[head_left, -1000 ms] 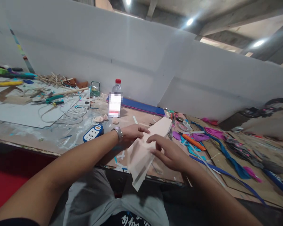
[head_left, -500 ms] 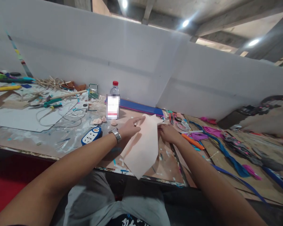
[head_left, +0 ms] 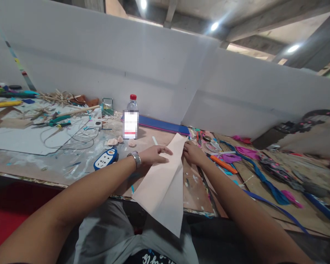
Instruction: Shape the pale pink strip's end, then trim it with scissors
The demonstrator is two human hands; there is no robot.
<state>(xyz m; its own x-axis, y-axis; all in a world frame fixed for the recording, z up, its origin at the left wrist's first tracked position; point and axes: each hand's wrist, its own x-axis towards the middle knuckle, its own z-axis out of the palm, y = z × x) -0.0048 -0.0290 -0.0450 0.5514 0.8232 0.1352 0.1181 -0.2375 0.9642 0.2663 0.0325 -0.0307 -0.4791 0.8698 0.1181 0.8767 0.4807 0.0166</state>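
Observation:
A sheet of pale pink paper (head_left: 161, 179) lies lengthwise before me, with a slanting fold or crease down it and its near end hanging past the table edge. My left hand (head_left: 155, 155), with a metal watch at the wrist, rests on the sheet's left side, thumb and fingers apart. At the far right edge, my right hand (head_left: 191, 152) pinches the paper; its fingertips are partly hidden behind that edge.
A red-capped bottle (head_left: 132, 102) stands behind my left hand, and a blue-white power strip (head_left: 106, 159) lies left of it. Pliers (head_left: 55, 121), cables and wood sticks litter the left side. An orange cutter (head_left: 223, 164) and blue ribbon (head_left: 266, 179) are on the right.
The paper has turned and spread, and its near end now reaches further over the table edge. My left hand has come slightly nearer and right; my right hand has barely moved.

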